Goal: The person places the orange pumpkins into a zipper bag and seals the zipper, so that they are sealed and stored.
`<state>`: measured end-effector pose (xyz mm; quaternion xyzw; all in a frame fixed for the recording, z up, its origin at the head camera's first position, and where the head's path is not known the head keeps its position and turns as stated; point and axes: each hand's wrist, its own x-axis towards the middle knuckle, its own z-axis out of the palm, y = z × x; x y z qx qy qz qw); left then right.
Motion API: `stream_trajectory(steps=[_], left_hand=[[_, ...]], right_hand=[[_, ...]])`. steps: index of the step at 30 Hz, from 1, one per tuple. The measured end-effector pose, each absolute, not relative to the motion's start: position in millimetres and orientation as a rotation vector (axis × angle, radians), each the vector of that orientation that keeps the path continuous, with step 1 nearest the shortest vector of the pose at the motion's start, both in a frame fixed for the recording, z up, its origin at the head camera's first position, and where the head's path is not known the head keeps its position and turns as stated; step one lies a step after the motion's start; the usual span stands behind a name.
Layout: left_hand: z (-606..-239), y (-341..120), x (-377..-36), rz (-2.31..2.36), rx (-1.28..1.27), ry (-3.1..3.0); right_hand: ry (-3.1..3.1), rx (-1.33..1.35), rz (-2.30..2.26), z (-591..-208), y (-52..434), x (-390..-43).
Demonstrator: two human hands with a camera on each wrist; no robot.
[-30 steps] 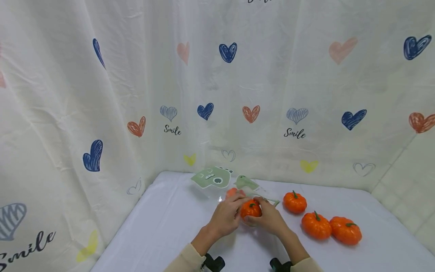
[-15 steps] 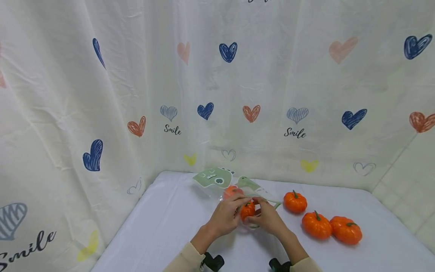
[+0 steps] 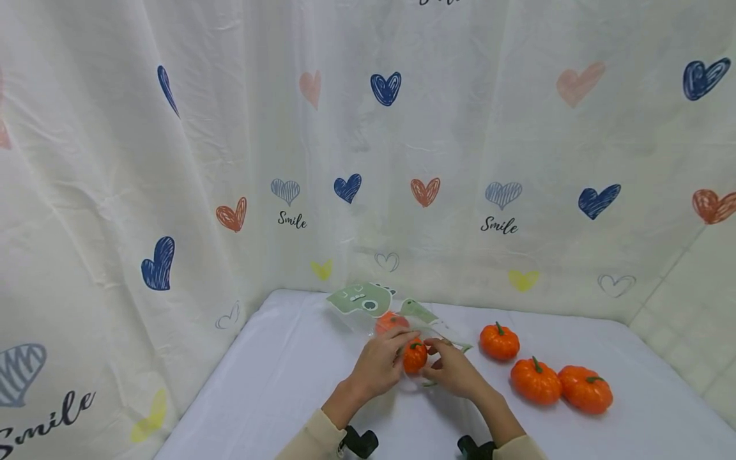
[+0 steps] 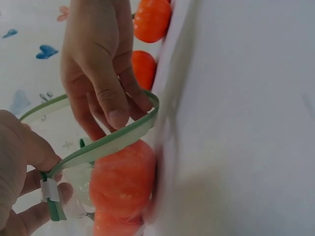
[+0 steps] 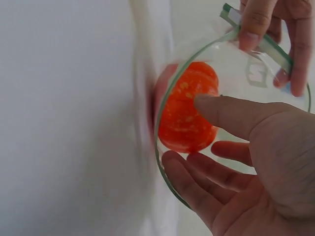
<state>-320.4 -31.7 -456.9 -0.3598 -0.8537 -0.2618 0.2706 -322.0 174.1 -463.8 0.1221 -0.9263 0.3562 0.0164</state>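
Note:
A clear zip bag with green prints point(image 3: 359, 299) lies in the middle of the table, its green-edged mouth spread wide. My left hand point(image 3: 374, 364) pinches the bag's rim beside the white slider point(image 4: 49, 190), as the left wrist view shows. Just inside the mouth sits a small orange pumpkin point(image 3: 414, 356) with a green stem. My right hand point(image 3: 451, 370) is at the mouth with its fingers loosely bent and spread. In the head view a slight gap parts it from that pumpkin. Deeper in the bag, another pumpkin point(image 3: 391, 321) shows through the plastic.
To the right of the bag are three more orange pumpkins: one farther back point(image 3: 499, 342), and a front pair, left point(image 3: 536, 382) and right point(image 3: 586, 390), side by side. A white curtain point(image 3: 448, 255) with printed hearts hangs behind the white-covered table point(image 3: 287, 358).
The small pumpkin has shifted left, deeper into the bag's mouth. My right hand has loosened from it and drawn slightly right. My left hand stays on the bag's rim.

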Motion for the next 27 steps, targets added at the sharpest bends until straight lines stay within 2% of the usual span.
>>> stream_trajectory(steps=[12, 27], left_hand=[[-451.5, -39.0, -323.7, -0.708, -0.9, -2.36], [-448.5, -45.6, -326.7, -0.755, -0.877, -2.382]], right_hand=[[-2.927, 0.535, 1.158, -436.3, 197.1, -320.3], [-2.78, 0.38, 1.206, -408.9, 253.8, -314.1]])
